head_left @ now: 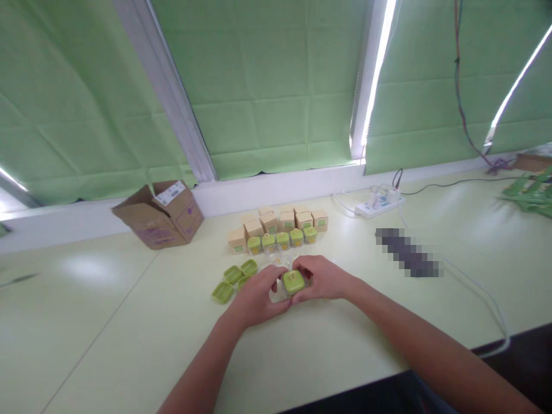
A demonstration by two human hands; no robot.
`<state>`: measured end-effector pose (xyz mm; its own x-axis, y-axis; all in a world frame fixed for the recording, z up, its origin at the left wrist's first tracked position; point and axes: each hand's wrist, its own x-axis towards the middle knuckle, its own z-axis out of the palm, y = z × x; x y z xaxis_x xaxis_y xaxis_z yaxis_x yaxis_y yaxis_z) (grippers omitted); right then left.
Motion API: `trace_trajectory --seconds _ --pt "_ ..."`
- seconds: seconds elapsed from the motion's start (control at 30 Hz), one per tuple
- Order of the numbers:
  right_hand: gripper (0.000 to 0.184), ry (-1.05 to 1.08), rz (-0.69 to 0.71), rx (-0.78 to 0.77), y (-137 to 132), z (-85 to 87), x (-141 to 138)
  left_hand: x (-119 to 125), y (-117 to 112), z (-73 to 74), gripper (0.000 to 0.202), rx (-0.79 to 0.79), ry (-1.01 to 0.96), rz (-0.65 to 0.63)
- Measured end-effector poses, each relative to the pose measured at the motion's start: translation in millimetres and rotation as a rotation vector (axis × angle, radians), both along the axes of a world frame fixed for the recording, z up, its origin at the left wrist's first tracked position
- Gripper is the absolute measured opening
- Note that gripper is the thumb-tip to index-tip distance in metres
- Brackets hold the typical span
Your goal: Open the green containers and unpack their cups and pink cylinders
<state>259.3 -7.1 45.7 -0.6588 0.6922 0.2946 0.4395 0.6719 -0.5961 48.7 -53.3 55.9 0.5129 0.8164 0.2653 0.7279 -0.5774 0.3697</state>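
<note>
A small clear container with a green lid (294, 281) is between my two hands, near the middle of the table. My left hand (264, 294) curls around its left side, thumb at the near edge. From the right, my right hand (321, 278) grips it with thumb and fingers. Several loose green lids (233, 274) lie upside down just left of my left hand, one partly hidden by it. Beyond my hands stand clear containers without lids (273, 251), partly covered by my fingers. Behind these is a row of lidded containers (282, 240).
Several small cardboard boxes (287, 220) stand behind the row. A larger open carton (159, 215) is at the back left. To the right lie a white power strip (379, 204), a blurred-out dark object (407, 253) and a white cable (487, 293) running to the front edge.
</note>
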Motion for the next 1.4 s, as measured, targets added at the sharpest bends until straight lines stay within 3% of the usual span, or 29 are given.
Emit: trace_trajectory --seconds 0.17,0.3,0.53,0.9,1.4 --pt "0.052 0.027 0.042 0.024 -0.2 1.9 1.7 -0.1 -1.8 0.4 0.044 -0.027 -0.061 -0.029" --pt "0.036 0.086 0.083 0.105 -1.3 5.1 2.2 -1.1 -2.0 -0.9 0.052 -0.046 -0.060 -0.044" --pt "0.018 0.152 0.143 0.162 -0.8 4.2 2.3 -2.6 -0.1 -2.4 0.044 -0.091 -0.085 -0.040" --pt "0.015 0.132 0.061 0.069 -2.3 6.7 4.0 -4.2 2.3 -5.5 0.040 -0.052 -0.100 -0.024" --pt "0.017 0.092 0.075 0.091 -3.4 5.5 5.9 -4.3 2.3 -3.3 0.038 -0.059 -0.101 -0.044"
